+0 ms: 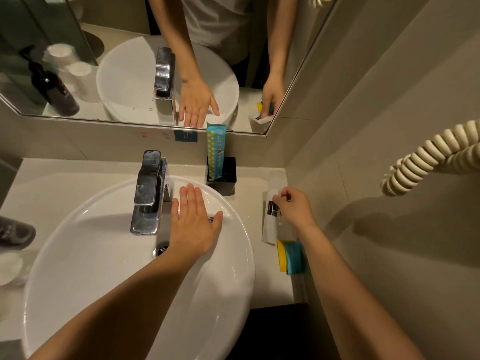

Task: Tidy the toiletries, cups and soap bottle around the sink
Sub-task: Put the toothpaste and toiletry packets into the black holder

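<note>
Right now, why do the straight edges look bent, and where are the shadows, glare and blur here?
Head view: the wide-angle lens bows the mirror edge and counter; in dim warm light the coiled cord casts a shadow on the right wall; the tap shows glints; the cups and dark bottle at the left edge look smeared; the right hand pinching the clear packet looks fairly sharp.

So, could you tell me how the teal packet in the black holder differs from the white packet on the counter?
The teal packet stands upright in the black holder; the white packet lies flat on the counter. The teal packet is dotted and untouched; the white packet is plain with a dark label, pinched by the right hand. Both sit right of the sink.
</note>
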A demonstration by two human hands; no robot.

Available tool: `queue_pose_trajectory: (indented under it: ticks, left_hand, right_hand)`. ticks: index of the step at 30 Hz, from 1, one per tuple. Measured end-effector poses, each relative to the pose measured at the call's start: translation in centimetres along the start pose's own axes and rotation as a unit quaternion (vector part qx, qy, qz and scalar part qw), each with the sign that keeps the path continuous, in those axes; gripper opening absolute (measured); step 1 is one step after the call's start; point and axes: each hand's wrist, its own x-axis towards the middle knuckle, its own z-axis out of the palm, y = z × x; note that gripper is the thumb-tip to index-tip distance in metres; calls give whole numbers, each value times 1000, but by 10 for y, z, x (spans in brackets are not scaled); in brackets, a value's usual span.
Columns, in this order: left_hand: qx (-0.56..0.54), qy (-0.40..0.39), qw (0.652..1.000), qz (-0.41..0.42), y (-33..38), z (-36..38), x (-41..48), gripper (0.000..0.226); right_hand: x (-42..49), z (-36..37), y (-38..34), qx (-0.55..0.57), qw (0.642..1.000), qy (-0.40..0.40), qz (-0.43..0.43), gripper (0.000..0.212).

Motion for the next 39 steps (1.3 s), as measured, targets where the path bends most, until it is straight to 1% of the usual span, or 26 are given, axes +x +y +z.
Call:
queue_pose_trajectory:
  ticks: [3, 7, 11, 14, 17, 20, 24, 26, 31, 39]
  left_hand:
    - [-3, 11, 1000, -1, 1, 1, 0, 90]
    - [-6, 11, 1000, 2, 1, 0, -1, 90]
    - [-10, 13, 1000, 4, 0, 0, -1, 91]
    - [-12, 14, 1000, 7, 0, 1, -1, 90]
    - [-10, 21, 1000, 4, 0, 3, -1, 91]
    - [-12, 20, 1000, 2, 1, 2, -1, 90]
    - [-10, 2, 1000, -1, 1, -1, -1, 90]
    - [-10, 0, 1000, -3, 2, -2, -1, 90]
    - [-11, 2, 1000, -3, 3, -3, -1, 89]
    - [-14, 20, 1000, -4, 2, 4, 0, 90]
  right_hand:
    - [-4, -9, -34, 48, 997, 12, -60, 17]
    - [-6, -15, -86, 101, 985, 5, -139, 9]
    - [-2, -7, -125, 157, 965, 5, -210, 17]
    - [1, 6, -140, 169, 957, -10, -236, 14]
    - [7, 22, -145, 155, 957, -35, -244, 19]
    - [17, 38, -139, 122, 963, -45, -235, 22]
    - [33, 56, -123, 115, 971, -62, -202, 7]
    - [39, 63, -117, 119, 974, -67, -182, 6]
    - [52, 73, -106, 119, 980, -62, -149, 8]
    - [57, 81, -99, 121, 981, -50, -140, 9]
